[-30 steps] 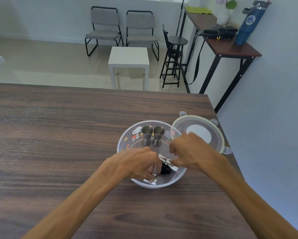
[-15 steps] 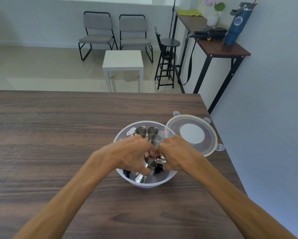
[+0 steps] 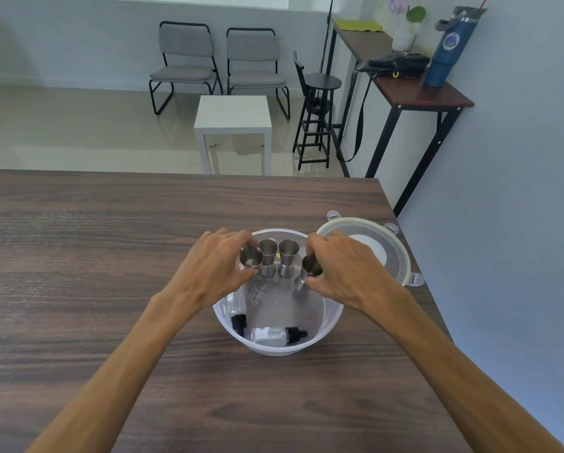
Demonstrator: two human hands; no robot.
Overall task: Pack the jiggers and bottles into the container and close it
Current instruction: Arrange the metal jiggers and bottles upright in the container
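A round clear plastic container point(image 3: 320, 331) stands on the wooden table. Two steel jiggers point(image 3: 278, 256) stand upright side by side at its far side. My left hand point(image 3: 213, 268) grips a third jigger point(image 3: 251, 256) just left of them, inside the container. My right hand point(image 3: 339, 266) grips a fourth jigger point(image 3: 310, 268) just right of them. Two small clear bottles with black caps lie in the container's near part: one point(image 3: 275, 335) along the front wall, the other point(image 3: 238, 310) at the left, partly under my left wrist. The lid point(image 3: 398, 253) lies flat, right of the container.
The table's right edge point(image 3: 414, 256) runs just past the lid, with a grey wall beyond. The table's far edge point(image 3: 176, 173) is well behind the container. Chairs, a white side table and a stool stand on the floor beyond.
Both hands rose from the container's near part, each carrying a jigger, and moved apart to either side of the two standing jiggers. The bottles are now uncovered.
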